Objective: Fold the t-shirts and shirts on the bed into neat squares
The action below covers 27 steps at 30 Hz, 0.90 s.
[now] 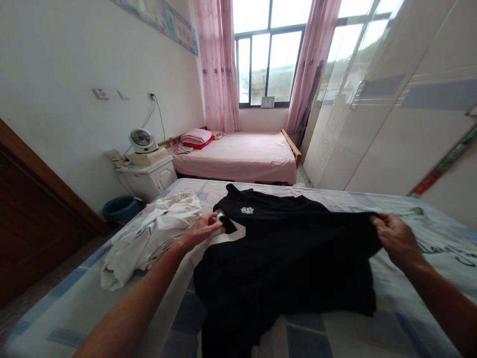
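Observation:
A black shirt [294, 253] with a small white emblem near its upper left lies partly stretched out over the patterned bed sheet [309, 333]. My left hand [203, 230] is closed at the shirt's left side, pinching its edge beside a light-coloured patch. On the opposite side my right hand [398, 238] grips a far corner of the black cloth, pulling it taut between the two hands. Left of the shirt is a crumpled heap of white clothing [152, 233]. A pale garment with dark lettering [447, 243] lies at the right, partly behind my right hand.
Beyond this bed stands a second bed with a pink sheet [242, 154] under the window. A white nightstand [162, 174] carries a small fan [142, 140]. Beside it on the floor is a teal bin [121, 209]. Glossy wardrobe doors [372, 124] line the right.

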Tool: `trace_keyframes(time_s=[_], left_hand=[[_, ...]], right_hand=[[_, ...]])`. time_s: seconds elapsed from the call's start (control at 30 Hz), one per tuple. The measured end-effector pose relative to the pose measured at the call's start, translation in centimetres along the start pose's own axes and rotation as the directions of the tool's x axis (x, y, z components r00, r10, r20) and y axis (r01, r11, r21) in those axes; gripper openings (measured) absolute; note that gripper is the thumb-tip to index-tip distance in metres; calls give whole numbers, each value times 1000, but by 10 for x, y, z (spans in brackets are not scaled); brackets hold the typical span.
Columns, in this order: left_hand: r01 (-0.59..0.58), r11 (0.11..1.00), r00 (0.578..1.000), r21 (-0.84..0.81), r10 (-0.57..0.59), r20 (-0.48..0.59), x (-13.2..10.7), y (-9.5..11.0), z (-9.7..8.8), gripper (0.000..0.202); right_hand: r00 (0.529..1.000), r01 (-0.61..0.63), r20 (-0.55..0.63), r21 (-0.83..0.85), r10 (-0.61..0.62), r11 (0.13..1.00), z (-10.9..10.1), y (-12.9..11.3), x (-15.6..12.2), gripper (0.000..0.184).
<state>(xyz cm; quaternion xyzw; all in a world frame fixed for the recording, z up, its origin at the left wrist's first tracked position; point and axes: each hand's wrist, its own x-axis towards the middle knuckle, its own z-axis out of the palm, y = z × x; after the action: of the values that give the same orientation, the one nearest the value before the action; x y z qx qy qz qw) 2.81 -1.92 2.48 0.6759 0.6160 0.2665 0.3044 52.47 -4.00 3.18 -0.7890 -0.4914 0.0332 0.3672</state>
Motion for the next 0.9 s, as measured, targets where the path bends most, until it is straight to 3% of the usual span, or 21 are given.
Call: trace_keyframes(time_s=[0.07,0.13,0.23,0.33,0.47,0.57,0.67,0.77,0.9], left_hand=[[55,996,998,-65,-57,-29,2,2,2,54],[110,992,987,-57,-116,-114,8,-2,3,53],[165,986,968,26,-157,-194,19,-7,7,54],[138,949,968,284,-68,-242,25,-3,11,43],[65,790,936,609,163,-312,18,15,17,26],[-115,630,919,768,362,-160,11,26,20,16],[-275,542,932,794,353,82,11,31,23,15],[-268,466,929,843,356,99,19,30,25,17],[-304,450,904,840,416,104,33,26,25,27]], right_hand=[[999,-30,11,-211,34,977,-1,12,12,37],[991,-1,124,-350,47,937,6,21,15,35],[977,79,213,-419,13,904,25,25,4,33],[980,159,175,-419,-93,894,45,21,-14,31],[958,283,75,-432,-278,856,57,21,-28,27],[947,317,94,-410,-306,855,57,27,-28,23],[957,289,119,-393,-263,873,56,31,-25,22],[966,257,125,-384,-226,887,55,31,-24,23],[959,284,100,-357,-266,890,56,31,-24,22]])
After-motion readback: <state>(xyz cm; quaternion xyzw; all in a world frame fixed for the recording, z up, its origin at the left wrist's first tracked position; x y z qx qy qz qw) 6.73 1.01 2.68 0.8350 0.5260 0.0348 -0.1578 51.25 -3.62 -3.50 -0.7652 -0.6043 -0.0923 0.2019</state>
